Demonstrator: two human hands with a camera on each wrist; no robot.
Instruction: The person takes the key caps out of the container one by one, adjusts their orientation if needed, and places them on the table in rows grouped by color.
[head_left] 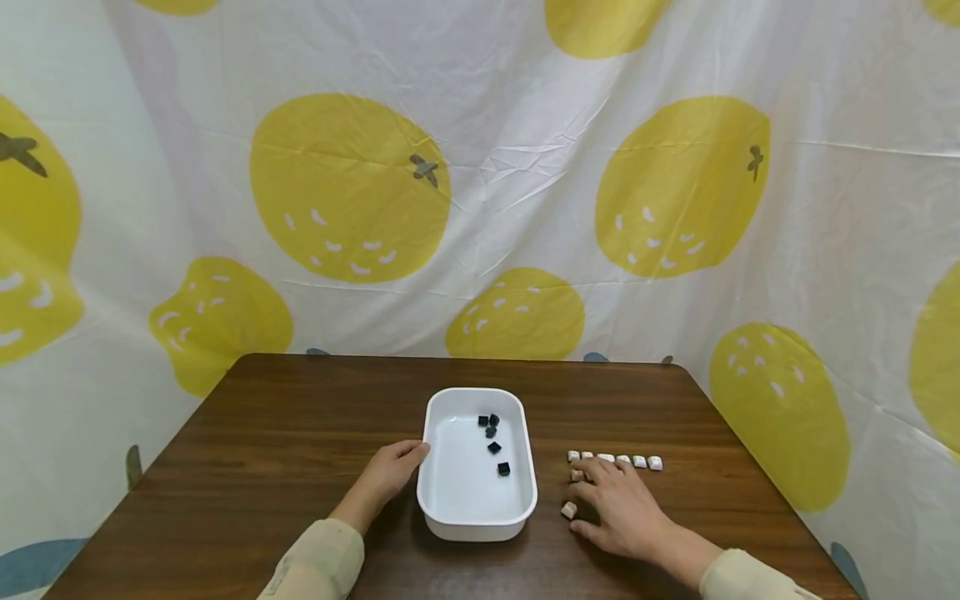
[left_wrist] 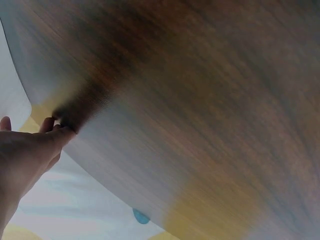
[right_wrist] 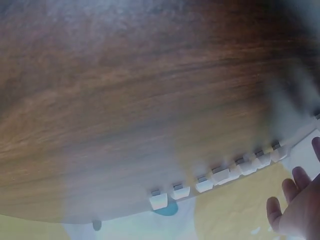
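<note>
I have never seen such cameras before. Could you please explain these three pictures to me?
There is no machine here: a person works bare-handed. The widest picture comes from a head camera; the others, from a camera on each wrist. On the brown table stands a white tray with black pieces inside; to its right lie small pale pieces. The left hand touches the tray's edge; whether it grips is unclear. The right hand is over some pale pieces, with none clearly held.
</note>
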